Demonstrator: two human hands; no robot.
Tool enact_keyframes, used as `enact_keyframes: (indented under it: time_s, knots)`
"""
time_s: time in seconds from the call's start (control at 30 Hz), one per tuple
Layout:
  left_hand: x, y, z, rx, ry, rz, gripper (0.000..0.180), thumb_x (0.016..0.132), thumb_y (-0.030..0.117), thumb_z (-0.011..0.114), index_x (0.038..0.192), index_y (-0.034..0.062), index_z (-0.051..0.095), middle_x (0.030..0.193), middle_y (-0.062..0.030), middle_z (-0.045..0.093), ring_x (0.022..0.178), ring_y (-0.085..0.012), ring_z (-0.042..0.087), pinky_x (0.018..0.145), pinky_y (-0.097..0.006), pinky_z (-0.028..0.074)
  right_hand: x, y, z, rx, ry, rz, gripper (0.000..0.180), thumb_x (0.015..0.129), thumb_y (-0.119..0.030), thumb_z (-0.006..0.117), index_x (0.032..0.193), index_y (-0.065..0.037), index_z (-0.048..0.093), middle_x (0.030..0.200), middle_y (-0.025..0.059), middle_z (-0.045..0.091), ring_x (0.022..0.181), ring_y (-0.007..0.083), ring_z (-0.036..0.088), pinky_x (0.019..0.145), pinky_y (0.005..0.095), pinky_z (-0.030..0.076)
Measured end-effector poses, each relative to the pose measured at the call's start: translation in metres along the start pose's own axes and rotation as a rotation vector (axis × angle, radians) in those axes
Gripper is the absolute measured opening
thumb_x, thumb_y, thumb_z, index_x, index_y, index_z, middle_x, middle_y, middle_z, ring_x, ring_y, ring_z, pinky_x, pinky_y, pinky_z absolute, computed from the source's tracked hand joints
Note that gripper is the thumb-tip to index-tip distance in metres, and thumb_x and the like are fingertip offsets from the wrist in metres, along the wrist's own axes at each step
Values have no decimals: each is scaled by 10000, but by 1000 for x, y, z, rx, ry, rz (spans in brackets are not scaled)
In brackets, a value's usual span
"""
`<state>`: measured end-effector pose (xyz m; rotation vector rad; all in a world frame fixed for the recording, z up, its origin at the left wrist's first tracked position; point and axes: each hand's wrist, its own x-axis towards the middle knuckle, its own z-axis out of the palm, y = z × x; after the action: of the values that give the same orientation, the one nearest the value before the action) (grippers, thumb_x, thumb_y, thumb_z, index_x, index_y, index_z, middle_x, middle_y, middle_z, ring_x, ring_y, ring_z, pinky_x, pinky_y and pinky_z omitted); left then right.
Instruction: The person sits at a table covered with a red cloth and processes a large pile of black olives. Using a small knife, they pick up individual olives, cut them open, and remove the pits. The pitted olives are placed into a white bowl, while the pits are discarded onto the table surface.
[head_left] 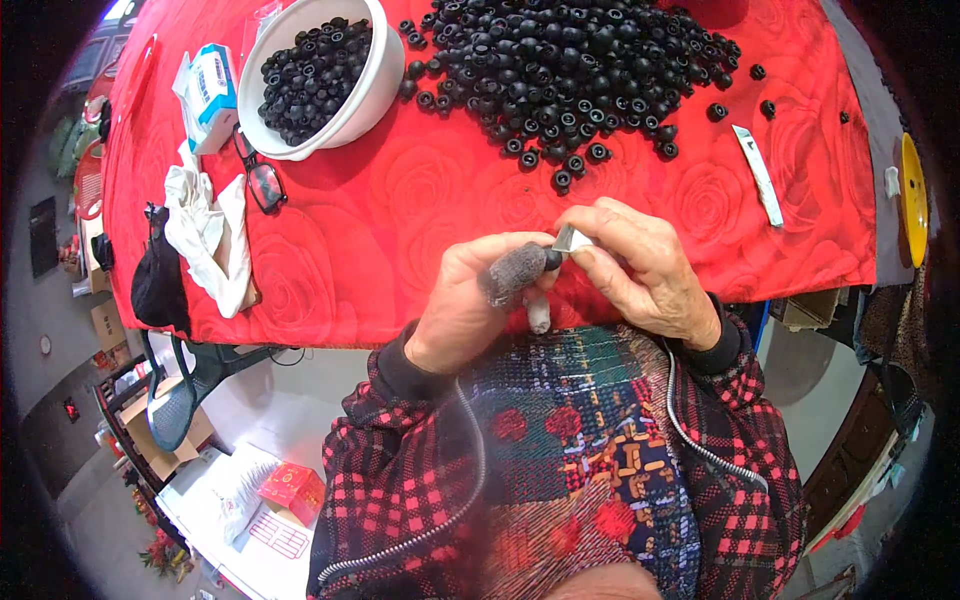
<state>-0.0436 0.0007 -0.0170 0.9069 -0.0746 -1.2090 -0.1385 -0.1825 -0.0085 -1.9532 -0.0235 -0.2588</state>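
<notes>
Above my lap, at the table's near edge, my left hand (462, 290) pinches a small black round part (553, 259), mostly hidden by the fingers. A grey fabric cover (515, 275) wraps my left thumb, and a whitish cover (539, 316) sits on another fingertip. Close against that part, my right hand (645, 262) grips a small flat metal blade (570, 240) between thumb and fingers. Beyond the hands lies a large heap of black hollow knob-like parts (570, 75). More of them fill a white plastic bowl (378, 95) at the far left.
A red rose-patterned cloth (330, 240) covers the table. On its left lie a blue-and-white box (208, 95), glasses (266, 186), white cloth (210, 230) and a black cloth item (160, 270). A narrow white-and-green strip (758, 176) lies at right, near several stray black parts.
</notes>
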Motion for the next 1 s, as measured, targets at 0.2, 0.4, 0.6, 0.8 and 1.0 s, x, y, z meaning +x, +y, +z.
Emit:
enact_keyframes:
  time_s: [0.2,0.4,0.6,0.8,1.0]
  knots:
    - [1,-2,-4,-25,-60,-2,262,938,150,565,1135,-18,604,921,-100,615,705,-172,618,545,-289,536,2,2,-4,-24,-24,-61,196,830,-57,594,1014,11,582,777,152,548,684,323,564,582,390,445]
    - [1,-4,-5,-108,-65,-102,266,941,166,562,1139,-7,604,892,-75,614,637,-164,619,531,-277,529,1,7,-6,-65,-65,-82,221,812,-68,611,1019,5,585,767,143,545,683,323,563,579,391,444]
    - [2,-4,-2,-166,1,-130,252,943,215,558,1051,-6,613,851,-49,589,653,-133,601,522,-257,510,-7,7,-1,-105,-74,-117,275,784,-61,635,1044,11,578,753,134,530,666,302,562,571,389,452]
    - [5,0,6,-219,-30,-163,268,961,263,520,987,10,605,807,0,557,637,-103,564,516,-260,494,-15,-2,3,-75,91,-138,400,705,-64,698,1079,18,587,745,115,547,637,281,555,552,371,449]
    - [1,-6,1,-301,-59,-208,177,937,180,573,1022,28,605,852,22,606,679,-30,555,569,-168,474,4,-2,16,-171,139,-262,357,638,-25,714,977,4,605,741,117,556,605,282,543,541,371,437]
